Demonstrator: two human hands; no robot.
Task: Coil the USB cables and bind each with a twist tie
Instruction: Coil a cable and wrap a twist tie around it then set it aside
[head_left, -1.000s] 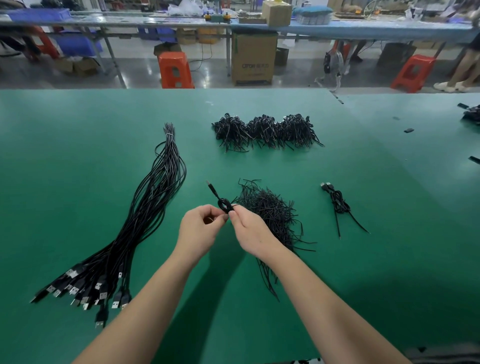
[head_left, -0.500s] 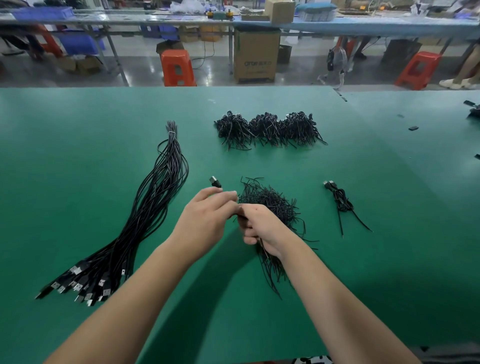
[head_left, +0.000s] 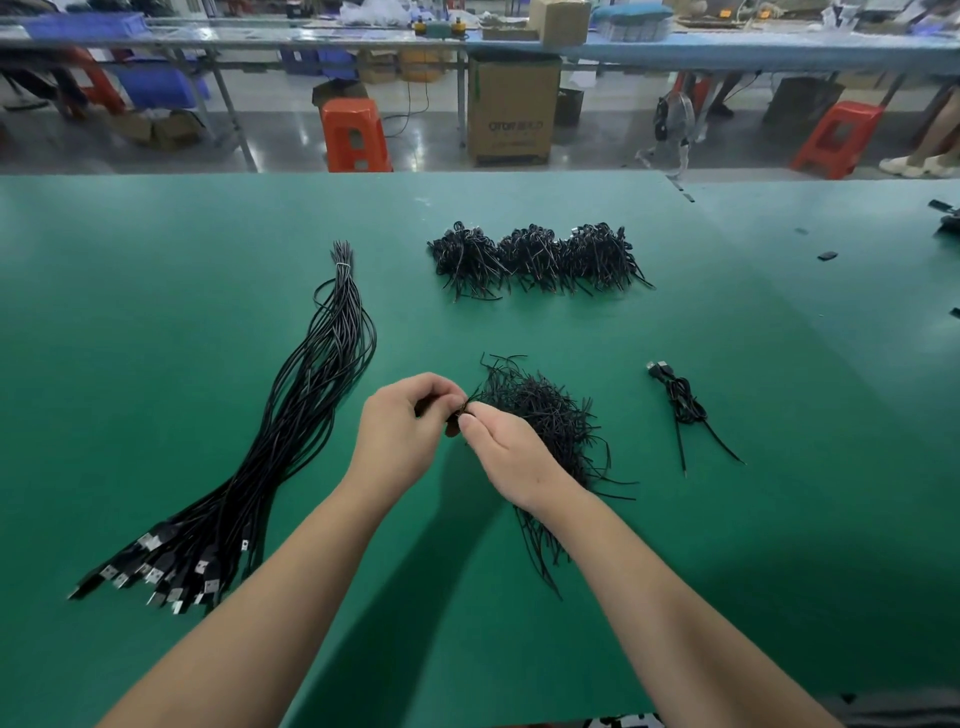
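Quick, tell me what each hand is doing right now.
Left hand: fingers curled round a small black coiled USB cable.
Right hand: fingertips pinching at the same coil; whether they hold a twist tie cannot be told.

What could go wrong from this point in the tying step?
1. The coiled cable is pinched small between the left hand and right hand; a loosened grip could let the coil spring open before it is tied.
2. The hands work right at the edge of the loose twist tie pile, so extra ties may snag and get dragged along.
3. The cable is mostly hidden, so tie placement cannot be checked.
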